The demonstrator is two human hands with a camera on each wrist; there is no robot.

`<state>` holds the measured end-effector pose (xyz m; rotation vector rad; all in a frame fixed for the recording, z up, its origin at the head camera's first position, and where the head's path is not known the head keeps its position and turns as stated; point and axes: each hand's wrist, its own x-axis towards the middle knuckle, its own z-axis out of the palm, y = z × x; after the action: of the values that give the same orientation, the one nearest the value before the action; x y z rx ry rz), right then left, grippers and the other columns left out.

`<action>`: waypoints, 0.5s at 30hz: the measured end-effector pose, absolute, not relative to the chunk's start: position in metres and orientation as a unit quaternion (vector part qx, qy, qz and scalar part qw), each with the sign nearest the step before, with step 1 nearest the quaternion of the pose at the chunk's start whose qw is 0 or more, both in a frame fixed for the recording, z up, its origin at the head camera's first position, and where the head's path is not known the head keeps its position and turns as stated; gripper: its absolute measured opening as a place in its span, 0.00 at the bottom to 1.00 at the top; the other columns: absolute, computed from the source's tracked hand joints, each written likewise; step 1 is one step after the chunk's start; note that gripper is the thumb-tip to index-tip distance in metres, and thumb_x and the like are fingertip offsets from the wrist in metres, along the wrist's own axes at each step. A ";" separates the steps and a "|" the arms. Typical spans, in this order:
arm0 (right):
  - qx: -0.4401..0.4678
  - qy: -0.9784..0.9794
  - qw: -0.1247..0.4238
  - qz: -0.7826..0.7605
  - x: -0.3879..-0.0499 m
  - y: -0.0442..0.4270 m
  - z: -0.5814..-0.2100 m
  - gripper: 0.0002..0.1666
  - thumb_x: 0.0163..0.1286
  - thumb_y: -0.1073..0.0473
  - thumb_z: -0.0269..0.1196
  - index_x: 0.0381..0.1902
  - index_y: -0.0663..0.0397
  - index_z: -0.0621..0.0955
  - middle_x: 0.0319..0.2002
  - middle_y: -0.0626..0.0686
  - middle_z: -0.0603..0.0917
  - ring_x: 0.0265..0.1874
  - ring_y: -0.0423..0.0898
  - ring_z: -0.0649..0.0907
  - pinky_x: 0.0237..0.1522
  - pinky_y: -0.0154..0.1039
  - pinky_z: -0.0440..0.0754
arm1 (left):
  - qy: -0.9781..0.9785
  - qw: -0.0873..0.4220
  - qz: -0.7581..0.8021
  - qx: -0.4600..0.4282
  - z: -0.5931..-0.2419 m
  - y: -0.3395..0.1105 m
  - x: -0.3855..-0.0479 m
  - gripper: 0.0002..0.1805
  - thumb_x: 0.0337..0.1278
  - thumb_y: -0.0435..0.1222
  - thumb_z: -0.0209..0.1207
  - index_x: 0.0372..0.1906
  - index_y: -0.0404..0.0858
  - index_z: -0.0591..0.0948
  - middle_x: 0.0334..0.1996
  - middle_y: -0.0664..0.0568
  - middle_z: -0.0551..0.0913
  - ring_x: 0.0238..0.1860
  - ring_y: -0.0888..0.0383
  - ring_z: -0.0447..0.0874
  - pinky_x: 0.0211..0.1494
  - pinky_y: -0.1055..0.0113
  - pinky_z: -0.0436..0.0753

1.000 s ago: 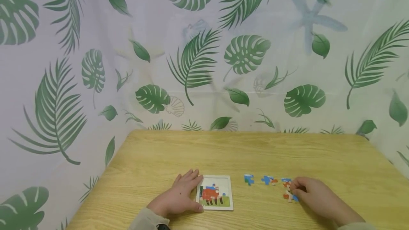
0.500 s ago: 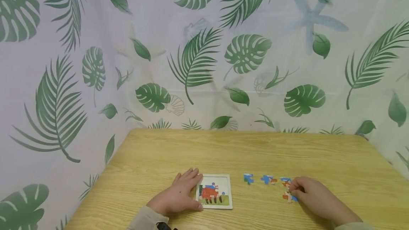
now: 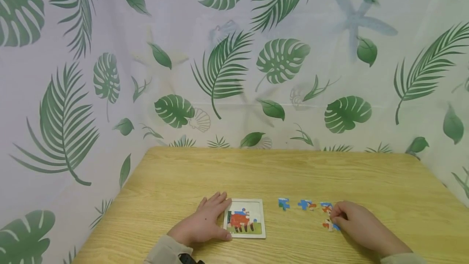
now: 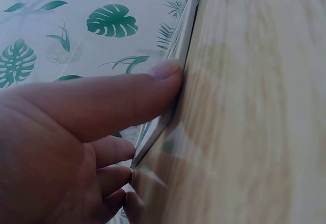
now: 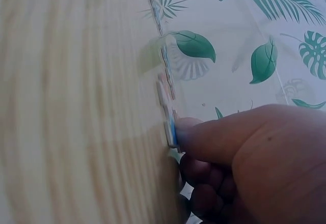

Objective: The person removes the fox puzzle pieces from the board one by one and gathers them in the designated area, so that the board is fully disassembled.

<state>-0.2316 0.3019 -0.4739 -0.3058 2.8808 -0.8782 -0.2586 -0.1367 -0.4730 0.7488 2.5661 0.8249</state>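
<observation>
In the head view, my left hand [image 3: 203,221] rests with extended fingers along the left side of a square jigsaw tray [image 3: 263,227]. Its thumb lies at the tray's lower left corner, and the left wrist view shows the thumb touching the white rim [image 4: 189,25]. A partial picture of a red animal on green ground fills part of the tray. To the right, my right hand [image 3: 355,223] has curled fingers and pinches a puzzle piece [image 3: 336,226]. In the right wrist view the thumb covers part of this blue-edged piece [image 5: 172,132]. The fingertips' far side is hidden.
Between tray and right hand lie loose puzzle pieces: a blue-green one [image 3: 283,203], a blue one [image 3: 303,204], an orange one [image 3: 312,206]. Red-and-blue pieces [image 3: 326,208] sit close by the right fingertips. A leaf-patterned cloth [image 3: 234,133] hangs behind the wooden table [image 3: 220,170].
</observation>
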 end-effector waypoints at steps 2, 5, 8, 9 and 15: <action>-0.102 0.950 0.056 -0.289 -0.231 0.300 -0.473 0.05 0.70 0.64 0.65 0.35 0.49 0.81 0.30 0.45 0.77 0.29 0.44 0.73 0.33 0.41 0.73 | 0.903 0.171 0.291 0.264 -0.473 -0.138 -0.258 0.54 0.53 0.52 0.72 0.80 0.41 0.58 0.81 0.48 0.48 0.81 0.49 0.37 0.78 0.43 0.35; -0.106 0.949 0.054 -0.291 -0.229 0.299 -0.473 0.05 0.70 0.63 0.65 0.34 0.49 0.81 0.30 0.45 0.78 0.29 0.44 0.73 0.33 0.40 0.73 | 0.904 0.171 0.290 0.264 -0.474 -0.139 -0.258 0.54 0.53 0.52 0.72 0.80 0.40 0.58 0.81 0.47 0.48 0.81 0.48 0.37 0.78 0.43 0.35; -0.101 0.947 0.057 -0.298 -0.229 0.300 -0.474 0.03 0.71 0.61 0.65 0.35 0.48 0.81 0.31 0.45 0.79 0.30 0.44 0.74 0.34 0.40 0.73 | 0.905 0.170 0.285 0.265 -0.474 -0.139 -0.258 0.54 0.53 0.52 0.72 0.80 0.40 0.58 0.81 0.47 0.48 0.81 0.48 0.38 0.77 0.42 0.35; -0.097 0.947 0.057 -0.301 -0.229 0.301 -0.474 0.03 0.72 0.60 0.65 0.36 0.48 0.81 0.32 0.45 0.79 0.31 0.44 0.74 0.35 0.41 0.74 | 0.906 0.169 0.283 0.267 -0.474 -0.139 -0.258 0.54 0.53 0.52 0.71 0.80 0.40 0.58 0.81 0.47 0.48 0.81 0.48 0.38 0.77 0.42 0.35; -0.077 0.938 0.068 -0.331 -0.230 0.305 -0.476 0.04 0.74 0.56 0.64 0.39 0.49 0.82 0.36 0.46 0.82 0.35 0.46 0.75 0.38 0.43 0.74 | 0.908 0.161 0.276 0.272 -0.474 -0.138 -0.259 0.53 0.53 0.52 0.71 0.80 0.41 0.58 0.81 0.48 0.49 0.81 0.49 0.38 0.78 0.43 0.35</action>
<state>-0.2303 0.3054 -0.4761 -0.2307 2.8260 -0.9968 -0.2590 -0.1383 -0.4735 0.7771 2.5911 0.7867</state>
